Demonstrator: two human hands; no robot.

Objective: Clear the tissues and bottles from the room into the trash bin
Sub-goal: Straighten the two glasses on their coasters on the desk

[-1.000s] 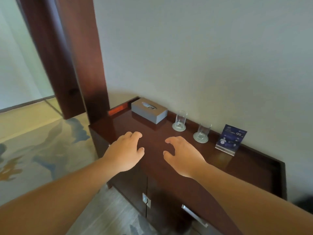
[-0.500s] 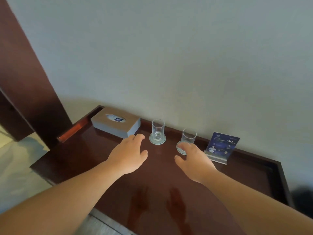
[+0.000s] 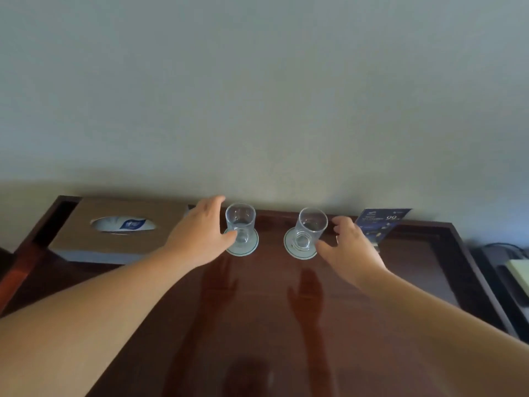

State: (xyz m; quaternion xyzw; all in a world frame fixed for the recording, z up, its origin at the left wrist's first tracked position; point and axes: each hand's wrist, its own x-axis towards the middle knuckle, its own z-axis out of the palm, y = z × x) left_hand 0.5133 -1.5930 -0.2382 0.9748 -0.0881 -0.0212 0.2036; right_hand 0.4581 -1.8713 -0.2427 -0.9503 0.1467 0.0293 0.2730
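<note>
Dark polished wood is reflecting both forearms as they are reaching forward over the tabletop (image 3: 257,325). Each of the hands is spreading open, gripping nothing. The left hand (image 3: 200,236) is hovering palm down, its thumb lying right against the base of the left glass (image 3: 240,224), though real contact is hard to tell. The right hand (image 3: 350,250) is curling loosely around the right side of the right glass (image 3: 310,229), fingers apart from it, thumb near its foot. Each glass is standing on a round pale coaster (image 3: 300,252), the right one leaning slightly in this wide view. Left of the left hand, a grey-brown tissue box (image 3: 114,239) is sitting flat, a blue-printed tissue showing in its oval slot. Just behind the right hand, a blue card stand (image 3: 380,222) is propping against the pale wall (image 3: 257,96). Far right of that hand, some dark equipment is sitting beyond the tabletop's raised rim.
</note>
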